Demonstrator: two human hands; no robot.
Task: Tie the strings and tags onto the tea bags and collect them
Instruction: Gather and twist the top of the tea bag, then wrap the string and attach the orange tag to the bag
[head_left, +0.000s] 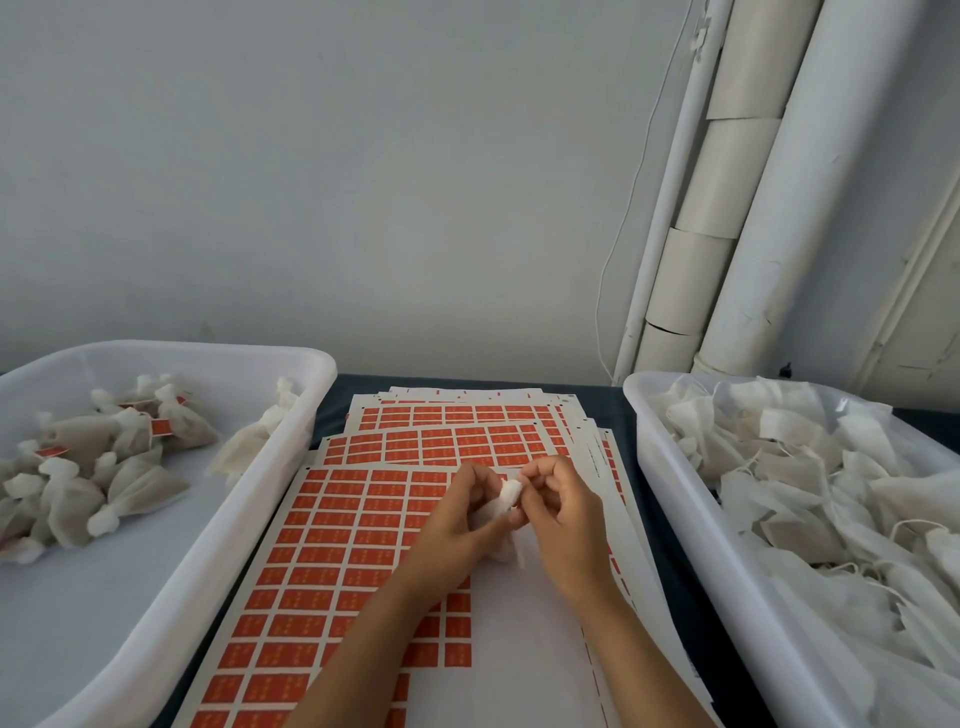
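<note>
A white tea bag (506, 501) is held over the sheets of orange tag stickers (332, 540). My left hand (457, 525) grips the bag's body from the left. My right hand (558, 512) pinches the bag's gathered top with thumb and fingertips. The bag's lower part is mostly hidden between the two hands. The white bin on the left (171, 597) holds several tied tea bags (93, 467), some with orange tags. The white bin on the right (691, 525) is heaped with untied tea bags (810, 493) and loose strings.
Several overlapping sticker sheets cover the dark table (337, 400) between the two bins. White pipes (753, 208) and a thin cable run up the wall at the back right.
</note>
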